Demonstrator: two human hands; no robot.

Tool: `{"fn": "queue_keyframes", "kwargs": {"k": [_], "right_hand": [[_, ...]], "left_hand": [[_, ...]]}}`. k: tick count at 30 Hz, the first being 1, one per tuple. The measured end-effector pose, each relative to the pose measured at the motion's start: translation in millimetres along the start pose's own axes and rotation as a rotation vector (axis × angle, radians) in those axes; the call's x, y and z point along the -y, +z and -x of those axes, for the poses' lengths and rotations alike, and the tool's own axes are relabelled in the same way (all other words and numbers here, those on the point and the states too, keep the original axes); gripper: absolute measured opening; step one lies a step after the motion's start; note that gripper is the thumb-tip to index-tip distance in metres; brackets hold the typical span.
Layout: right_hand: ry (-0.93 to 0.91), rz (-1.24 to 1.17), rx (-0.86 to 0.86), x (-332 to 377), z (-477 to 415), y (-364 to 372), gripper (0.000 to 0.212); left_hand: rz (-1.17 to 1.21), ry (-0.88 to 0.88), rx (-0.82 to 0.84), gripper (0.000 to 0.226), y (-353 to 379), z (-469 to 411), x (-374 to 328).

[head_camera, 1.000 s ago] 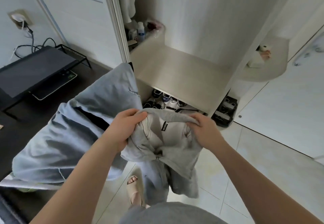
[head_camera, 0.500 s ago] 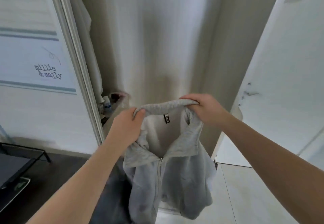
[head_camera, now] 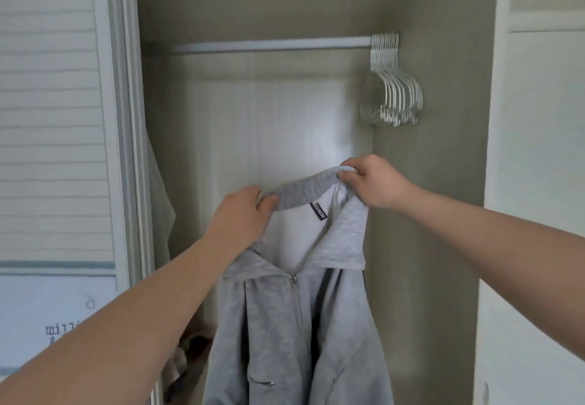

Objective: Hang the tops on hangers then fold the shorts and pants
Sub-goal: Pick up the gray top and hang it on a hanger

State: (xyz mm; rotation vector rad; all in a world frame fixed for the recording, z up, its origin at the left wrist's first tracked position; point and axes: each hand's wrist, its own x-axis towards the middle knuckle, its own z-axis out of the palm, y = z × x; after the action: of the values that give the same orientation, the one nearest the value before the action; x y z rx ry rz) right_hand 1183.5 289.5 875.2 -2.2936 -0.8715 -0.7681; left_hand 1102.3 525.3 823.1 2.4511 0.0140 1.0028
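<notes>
Progress looks early: one top, a grey zip-up jacket (head_camera: 300, 325), is held up in front of an open closet, and it is not yet on a hanger. The left hand (head_camera: 243, 211) grips the left end of the collar (head_camera: 304, 191) with its fingers curled round the fabric. The right hand (head_camera: 370, 183) pinches the other end a little higher, so the collar stretches between them at a slant. A black label (head_camera: 317, 211) shows just under the collar, and the zip pull (head_camera: 294, 279) sits below it with the front partly closed. The body of the jacket hangs free, well below the closet rail (head_camera: 269, 45).

A bunch of white hangers (head_camera: 392, 94) hangs empty at the right end of that rail, above and to the right of the right hand and apart from it. No garment is on the rail itself. A pale cloth (head_camera: 158, 198) hangs at the closet's left edge beside the slatted sliding door (head_camera: 47, 119), though what it is cannot be told.

Judging from this, the hanging has hardly begun. One hand will have to let go of the collar to take a hanger, which then goes into the shoulders before it is hooked on the rail. No other tops, shorts or pants are in view, so how many remain cannot be said, and the folding seems wholly ahead
</notes>
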Motion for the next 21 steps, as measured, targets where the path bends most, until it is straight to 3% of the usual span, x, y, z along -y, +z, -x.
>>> {"fn": "queue_keyframes", "kwargs": {"k": [4, 6, 11, 16, 21], "right_hand": [[-0.015, 0.019, -0.092, 10, -59, -24, 0.027], [-0.042, 0.043, -0.135, 14, -88, -33, 0.028], [-0.052, 0.157, -0.154, 13, -153, -51, 0.029], [-0.013, 0.418, -0.173, -14, -195, -70, 0.021], [-0.013, 0.862, -0.365, -50, -217, -82, 0.031]], "left_hand": [[-0.268, 0.062, 0.076, 0.036, -12, -45, 4], [-0.328, -0.009, -0.01, 0.026, -10, -65, 9], [-0.127, -0.162, -0.234, 0.035, -15, -126, 2], [-0.05, -0.123, -0.222, 0.048, -18, -195, -40], [-0.096, -0.026, -0.212, 0.049, -4, -240, -81]]}}
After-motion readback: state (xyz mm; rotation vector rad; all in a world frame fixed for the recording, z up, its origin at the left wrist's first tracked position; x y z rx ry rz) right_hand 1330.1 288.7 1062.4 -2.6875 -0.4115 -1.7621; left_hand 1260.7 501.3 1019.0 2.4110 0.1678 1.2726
